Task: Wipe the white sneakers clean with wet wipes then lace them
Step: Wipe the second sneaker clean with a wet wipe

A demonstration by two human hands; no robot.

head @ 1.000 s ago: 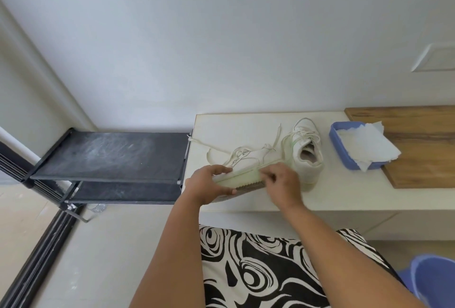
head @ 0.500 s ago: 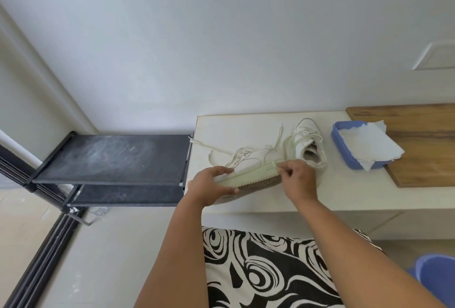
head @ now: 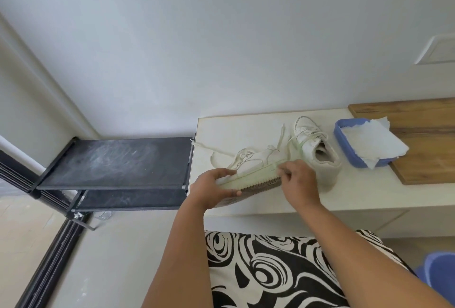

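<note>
While the left hand [head: 216,188] grips the toe of one white sneaker [head: 251,175] tipped on its side at the front edge of the surface [head: 369,197], the right hand [head: 299,182] curls at its sole edge; I cannot tell if it holds a wipe. Wiping looks only partly done. The second sneaker [head: 314,147] waits near the back edge, beside the blue wipe tray [head: 344,145]. Laces [head: 214,149] hang loose, so lacing is left.
</note>
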